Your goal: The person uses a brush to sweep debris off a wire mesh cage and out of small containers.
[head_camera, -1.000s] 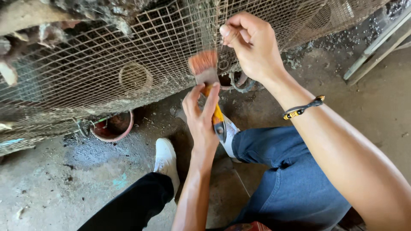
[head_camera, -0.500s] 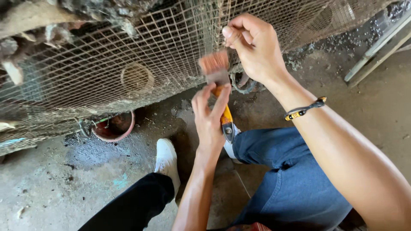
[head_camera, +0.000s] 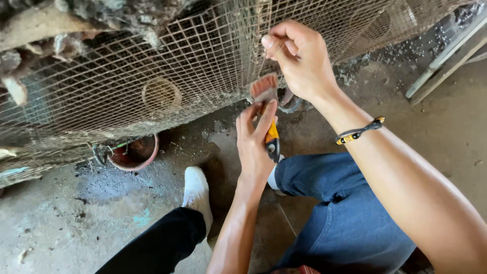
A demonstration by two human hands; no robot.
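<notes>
Left hand (head_camera: 255,147): closed around the orange handle of a paintbrush (head_camera: 267,110), bristles up against the wire mesh cage (head_camera: 152,66). Right hand (head_camera: 300,60): fingers curled, pinching the cage mesh just above the bristles. Below the cage: reddish bowl (head_camera: 133,153), white shoe (head_camera: 197,192), dusty concrete floor (head_camera: 61,223).

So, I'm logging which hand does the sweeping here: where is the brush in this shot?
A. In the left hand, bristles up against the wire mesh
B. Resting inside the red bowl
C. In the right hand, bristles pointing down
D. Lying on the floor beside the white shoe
A: the left hand grips the brush by its orange handle with the bristles raised at the wire mesh, while the right hand pinches the mesh above it.
</notes>
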